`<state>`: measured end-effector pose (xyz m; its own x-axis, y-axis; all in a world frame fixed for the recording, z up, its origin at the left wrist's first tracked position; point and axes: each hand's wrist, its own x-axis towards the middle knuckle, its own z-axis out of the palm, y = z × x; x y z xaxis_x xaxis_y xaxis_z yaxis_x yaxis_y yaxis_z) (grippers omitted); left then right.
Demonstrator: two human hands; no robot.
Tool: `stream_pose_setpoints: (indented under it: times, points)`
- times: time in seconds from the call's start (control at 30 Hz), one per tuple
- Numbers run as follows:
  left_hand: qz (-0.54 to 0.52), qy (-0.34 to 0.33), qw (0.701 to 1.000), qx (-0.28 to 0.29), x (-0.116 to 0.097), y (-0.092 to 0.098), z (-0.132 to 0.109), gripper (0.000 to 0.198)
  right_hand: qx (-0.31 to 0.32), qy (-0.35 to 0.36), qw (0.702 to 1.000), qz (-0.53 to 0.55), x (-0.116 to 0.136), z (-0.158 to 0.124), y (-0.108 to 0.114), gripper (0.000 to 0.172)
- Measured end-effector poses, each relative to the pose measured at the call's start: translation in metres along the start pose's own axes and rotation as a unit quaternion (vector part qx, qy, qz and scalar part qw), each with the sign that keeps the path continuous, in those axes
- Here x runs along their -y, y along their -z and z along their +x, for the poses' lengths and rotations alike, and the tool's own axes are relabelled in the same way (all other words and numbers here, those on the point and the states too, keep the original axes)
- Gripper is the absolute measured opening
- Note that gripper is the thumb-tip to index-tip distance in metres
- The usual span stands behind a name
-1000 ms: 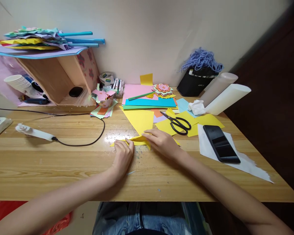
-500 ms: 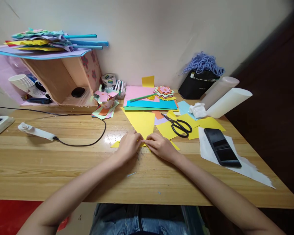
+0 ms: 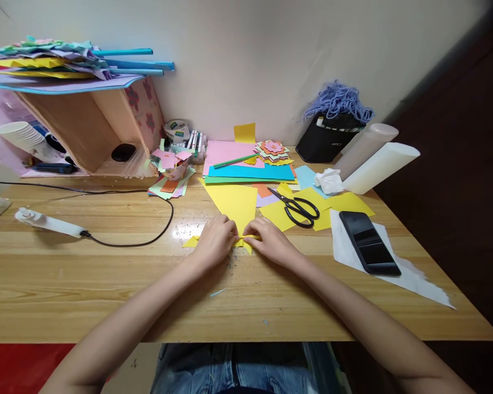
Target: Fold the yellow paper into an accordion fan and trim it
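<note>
L hand has come in from the end to sit just beside R hand, both pinching the folded yellow paper nr its middle, so handling's now at ctr w/ L end free. Paper's on the surface, at nr end of a bigger yellow sheet; scissors lie beyond, to R.

One left hand, one right hand, that makes two! One pair of scissors, one phone, one crumpled tissue. Two tall cylinders, one black holder, one stack of white cups, three blue tubes! And the yellow papers? Overlapping and partly covered, so no firm count there.
</note>
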<state>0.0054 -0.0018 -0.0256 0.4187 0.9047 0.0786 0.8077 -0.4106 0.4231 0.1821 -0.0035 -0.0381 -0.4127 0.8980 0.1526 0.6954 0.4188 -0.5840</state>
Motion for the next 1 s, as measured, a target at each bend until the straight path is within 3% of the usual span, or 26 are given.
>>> stream_pose_setpoints:
  times: [0.23, 0.33, 0.5, 0.63, 0.7, 0.83, 1.0]
  points:
    - [-0.026, -0.018, 0.998, 0.061, 0.002, 0.003, -0.002, 0.01, 0.024, -0.018, 0.999, 0.03, 0.005, -0.003, 0.005, 0.008]
    - [-0.013, -0.054, 0.996, 0.068, 0.001, 0.006, -0.004, 0.016, 0.017, -0.023, 0.998, 0.052, 0.005, -0.004, 0.01, 0.008]
    - [0.113, -0.145, 0.983, -0.012, -0.008, 0.02, -0.006, 0.022, -0.04, 0.016, 0.997, 0.059, 0.011, -0.005, 0.023, 0.004]
    - [0.209, -0.22, 0.951, -0.06, -0.009, 0.027, -0.007, 0.028, -0.146, 0.096, 0.984, -0.029, 0.015, -0.005, 0.026, 0.01]
    - [0.237, -0.232, 0.941, -0.066, -0.003, 0.021, -0.008, 0.03, -0.16, 0.139, 0.973, -0.088, 0.012, -0.005, 0.021, 0.015]
    - [0.264, -0.241, 0.933, -0.043, 0.01, -0.001, -0.013, 0.026, -0.102, 0.2, 0.957, -0.182, -0.002, -0.004, 0.004, 0.022]
    - [0.244, -0.216, 0.944, -0.058, 0.012, -0.016, -0.019, 0.02, -0.052, 0.197, 0.961, -0.186, -0.013, -0.004, -0.004, 0.02]
